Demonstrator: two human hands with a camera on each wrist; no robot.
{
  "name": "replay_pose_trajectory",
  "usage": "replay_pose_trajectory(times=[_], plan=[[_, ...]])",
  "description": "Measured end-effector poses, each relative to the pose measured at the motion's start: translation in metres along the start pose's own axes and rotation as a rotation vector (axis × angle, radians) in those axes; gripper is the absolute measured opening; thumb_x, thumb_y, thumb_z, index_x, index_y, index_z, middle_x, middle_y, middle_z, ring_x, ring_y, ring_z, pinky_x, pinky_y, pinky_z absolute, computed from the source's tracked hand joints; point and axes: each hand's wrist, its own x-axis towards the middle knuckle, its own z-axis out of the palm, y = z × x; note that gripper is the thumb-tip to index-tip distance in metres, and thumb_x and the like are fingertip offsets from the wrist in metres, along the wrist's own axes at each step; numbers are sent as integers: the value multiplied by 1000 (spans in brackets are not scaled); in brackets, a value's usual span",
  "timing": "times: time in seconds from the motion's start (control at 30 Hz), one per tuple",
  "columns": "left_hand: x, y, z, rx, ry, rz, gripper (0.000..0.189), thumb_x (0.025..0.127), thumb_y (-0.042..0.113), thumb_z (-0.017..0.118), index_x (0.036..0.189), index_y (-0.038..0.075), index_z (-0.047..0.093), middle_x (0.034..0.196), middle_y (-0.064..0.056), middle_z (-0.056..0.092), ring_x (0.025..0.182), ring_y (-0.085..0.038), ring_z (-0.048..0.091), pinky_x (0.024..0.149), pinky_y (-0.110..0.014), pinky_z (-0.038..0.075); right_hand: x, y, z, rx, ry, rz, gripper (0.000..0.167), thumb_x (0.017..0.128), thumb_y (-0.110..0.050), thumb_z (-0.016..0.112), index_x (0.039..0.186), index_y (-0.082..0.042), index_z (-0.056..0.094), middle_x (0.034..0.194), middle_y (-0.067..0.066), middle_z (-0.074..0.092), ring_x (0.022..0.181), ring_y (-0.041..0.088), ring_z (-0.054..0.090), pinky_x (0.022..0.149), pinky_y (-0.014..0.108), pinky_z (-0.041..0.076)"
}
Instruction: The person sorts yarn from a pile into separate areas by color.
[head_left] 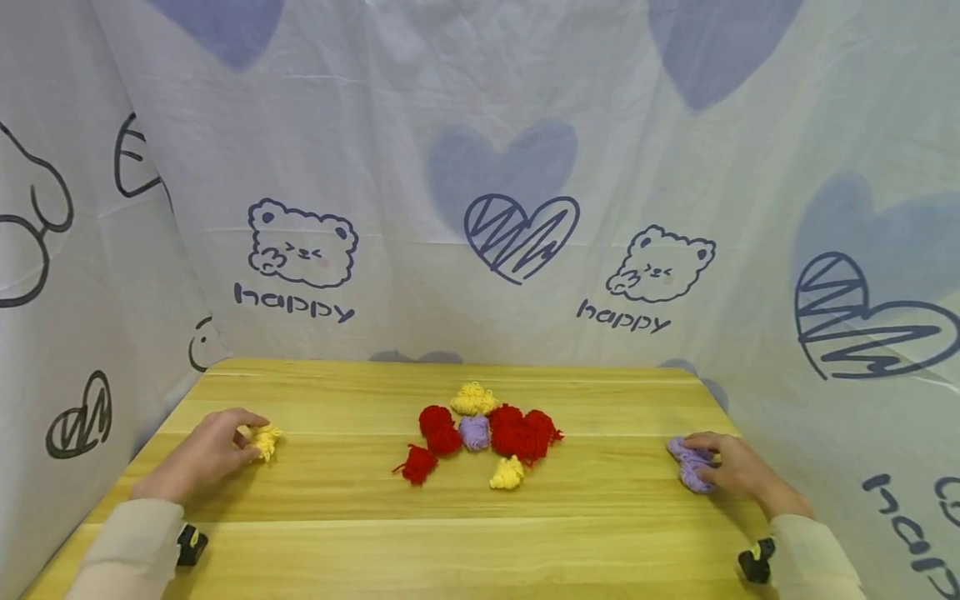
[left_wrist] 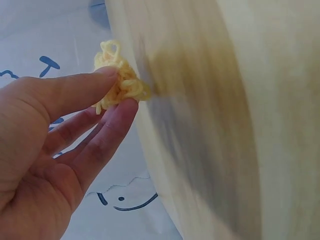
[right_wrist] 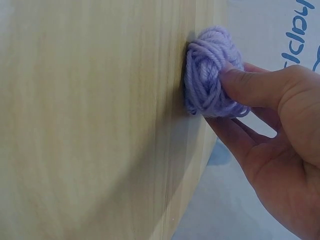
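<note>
At the left of the table my left hand [head_left: 208,446] pinches a small yellow yarn ball [head_left: 266,441] between thumb and fingers. Loose loops of that yellow yarn ball [left_wrist: 122,82] stick out past the fingertips in the left wrist view. Over on the right side, my right hand [head_left: 738,468] grips a purple yarn ball [head_left: 693,467], which looks lumpy from the head view. The right wrist view has the thumb pressed on the wound strands of the purple yarn ball [right_wrist: 207,75], close to the tabletop; the fingers behind it are partly hidden.
Mid-table lies a cluster of yarn balls: several red ones [head_left: 438,430], a purple one [head_left: 474,433] and a yellow one [head_left: 473,399] behind it. Another yellow ball [head_left: 507,473] lies in front. A printed white cloth [head_left: 405,292] hangs behind and beside the wooden table [head_left: 337,533].
</note>
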Motion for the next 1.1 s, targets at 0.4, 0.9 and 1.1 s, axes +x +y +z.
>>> replay_pose_trajectory(times=[0.4, 0.9, 1.1], plan=[[16, -7, -5, 6, 0, 10, 40, 82, -4, 79, 120, -14, 67, 117, -34, 67, 81, -21, 67, 64, -29, 53, 1, 5, 2, 3, 9, -6, 41, 79, 6, 79, 119, 8, 71, 123, 33, 68, 114, 51, 64, 92, 60, 56], [33, -18, -6, -11, -17, -15, 42, 84, -3, 77, 123, -14, 66, 121, -36, 66, 83, -25, 68, 69, -34, 57, 1, 1, 1, 7, -7, 32, 40, 81, 6, 76, 121, 7, 71, 126, 34, 66, 116, 52, 63, 94, 63, 55], [37, -23, -4, -45, -13, -45, 44, 86, -1, 77, 126, -13, 64, 125, -37, 63, 89, -31, 70, 73, -40, 59, 1, 2, 1, -1, -1, 14, 39, 80, 7, 77, 119, 8, 71, 124, 33, 67, 114, 51, 64, 92, 61, 56]])
